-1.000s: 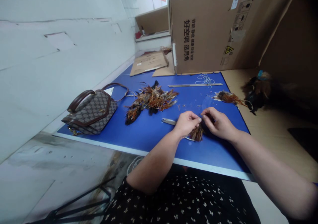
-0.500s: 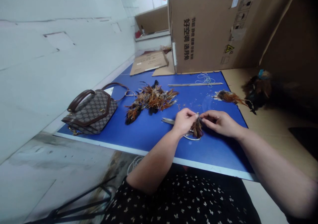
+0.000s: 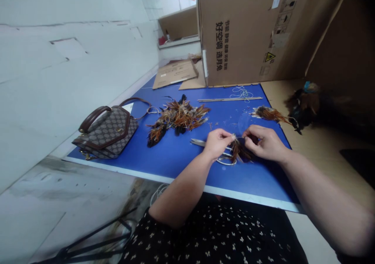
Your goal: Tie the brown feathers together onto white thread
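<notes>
My left hand (image 3: 218, 143) pinches the pale top end of a small bunch of brown feathers (image 3: 238, 151), whose tips hang down to the right. Just right of it, my right hand (image 3: 263, 142) is closed, thumb against forefinger, on a thin pale thread (image 3: 239, 137) that runs taut from the bunch. Beneath the left hand lie scissors (image 3: 226, 160) on the blue table, blades pointing left and handles partly under the feathers. A larger pile of brown and black feathers (image 3: 183, 115) lies to the left, beyond my hands.
A patterned handbag (image 3: 109, 133) stands at the table's left. Farther back are a thin stick (image 3: 230, 99) and a tangle of thread (image 3: 242, 93). Another feather bunch (image 3: 268, 113) lies by the right edge, near dark feathers (image 3: 304, 104) on cardboard. A big carton (image 3: 249, 37) stands behind.
My right hand has drawn a little to the right, away from the left, pulling the thread straight. The feather tips have swung rightward, uncovering more of the scissor handles.
</notes>
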Tool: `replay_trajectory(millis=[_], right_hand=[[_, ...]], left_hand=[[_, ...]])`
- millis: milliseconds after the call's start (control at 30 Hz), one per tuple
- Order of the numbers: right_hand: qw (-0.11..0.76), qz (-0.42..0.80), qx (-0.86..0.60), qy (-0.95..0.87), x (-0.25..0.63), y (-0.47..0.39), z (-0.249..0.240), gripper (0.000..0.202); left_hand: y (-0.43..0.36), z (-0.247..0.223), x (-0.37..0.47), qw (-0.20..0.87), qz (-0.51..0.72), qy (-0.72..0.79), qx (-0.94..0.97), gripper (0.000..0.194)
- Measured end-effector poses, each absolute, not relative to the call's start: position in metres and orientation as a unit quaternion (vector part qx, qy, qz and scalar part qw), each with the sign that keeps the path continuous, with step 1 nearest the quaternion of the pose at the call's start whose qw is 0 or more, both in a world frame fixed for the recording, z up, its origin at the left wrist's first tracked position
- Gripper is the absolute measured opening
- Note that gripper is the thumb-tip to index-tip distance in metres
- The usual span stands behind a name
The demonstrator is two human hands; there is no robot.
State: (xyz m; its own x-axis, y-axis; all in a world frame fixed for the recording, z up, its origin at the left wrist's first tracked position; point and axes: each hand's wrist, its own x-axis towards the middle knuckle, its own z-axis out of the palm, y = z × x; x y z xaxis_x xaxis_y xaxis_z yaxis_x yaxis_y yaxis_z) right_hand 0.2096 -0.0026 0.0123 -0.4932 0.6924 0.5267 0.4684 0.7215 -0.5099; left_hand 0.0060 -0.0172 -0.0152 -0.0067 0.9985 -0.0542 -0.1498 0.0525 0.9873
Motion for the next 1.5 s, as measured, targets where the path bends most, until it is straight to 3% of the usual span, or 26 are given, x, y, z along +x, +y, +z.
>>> replay_trajectory(millis=[467, 633, 933, 1100, 1267, 1500], right_hand=[[0.296, 0.161, -0.314, -0.888, 0.216, 0.001, 0.008, 0.009], [0.361, 0.187, -0.312, -0.859, 0.213, 0.003, 0.005, 0.034], [0.373, 0.318, -0.346, -0.8, 0.199, 0.002, -0.005, 0.027], [0.394, 0.434, -0.374, -0.719, 0.198, -0.001, -0.003, 0.033], [0.411, 0.47, -0.373, -0.686, 0.195, -0.003, 0.005, 0.036], [0.419, 0.506, -0.364, -0.661, 0.198, -0.003, 0.01, 0.04]], left_hand=[[-0.014, -0.022, 0.005, 0.511, 0.541, 0.485, 0.459, 0.029], [-0.015, -0.023, 0.004, 0.487, 0.535, 0.48, 0.497, 0.024], [-0.017, -0.027, 0.008, 0.453, 0.534, 0.421, 0.576, 0.014], [-0.017, -0.029, 0.011, 0.311, 0.581, 0.396, 0.64, 0.007], [-0.019, -0.024, 0.011, 0.117, 0.594, 0.347, 0.716, 0.012], [-0.023, -0.019, 0.01, 0.029, 0.583, 0.313, 0.75, 0.007]])
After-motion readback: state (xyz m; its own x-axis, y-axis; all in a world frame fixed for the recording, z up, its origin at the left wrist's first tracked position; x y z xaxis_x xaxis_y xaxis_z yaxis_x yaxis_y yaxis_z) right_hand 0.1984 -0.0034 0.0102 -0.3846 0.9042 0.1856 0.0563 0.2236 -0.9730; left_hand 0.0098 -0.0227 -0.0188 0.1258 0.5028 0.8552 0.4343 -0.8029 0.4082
